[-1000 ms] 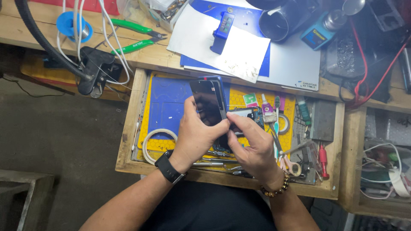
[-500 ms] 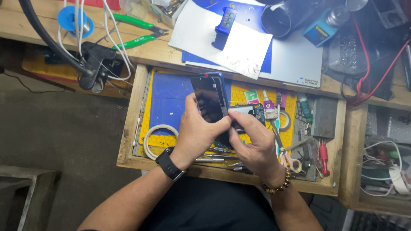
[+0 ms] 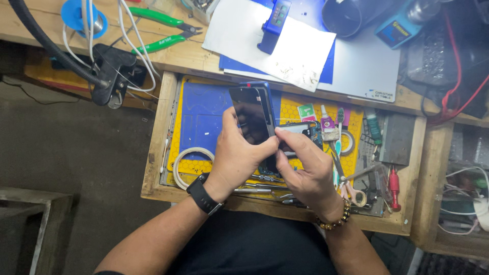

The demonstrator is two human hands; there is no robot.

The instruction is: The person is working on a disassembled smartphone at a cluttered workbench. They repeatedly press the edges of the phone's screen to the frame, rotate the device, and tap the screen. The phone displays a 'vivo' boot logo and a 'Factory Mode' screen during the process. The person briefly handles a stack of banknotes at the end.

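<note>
Left hand (image 3: 239,158) wraps dark phone (image 3: 253,116) from left, fingers curled on its edge; I judge screen panel partly lifted, cannot confirm. Right hand (image 3: 305,170) fingers pinch at phone's right edge. Phone held above open drawer (image 3: 153,147) with yellow-blue mat (image 3: 204,109).

Risk: panel cracks if pried unevenly; slip drops phone onto scissors (image 3: 351,188), screwdriver (image 3: 394,186). Farther, on table (image 3: 30,20): green pliers (image 3: 163,28).

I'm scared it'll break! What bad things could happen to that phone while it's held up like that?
The dark phone screen is gripped only by the left hand and right hand, so it might slip onto the tools in the wooden tray. The right fingertips press its edge and could crack it.
</note>
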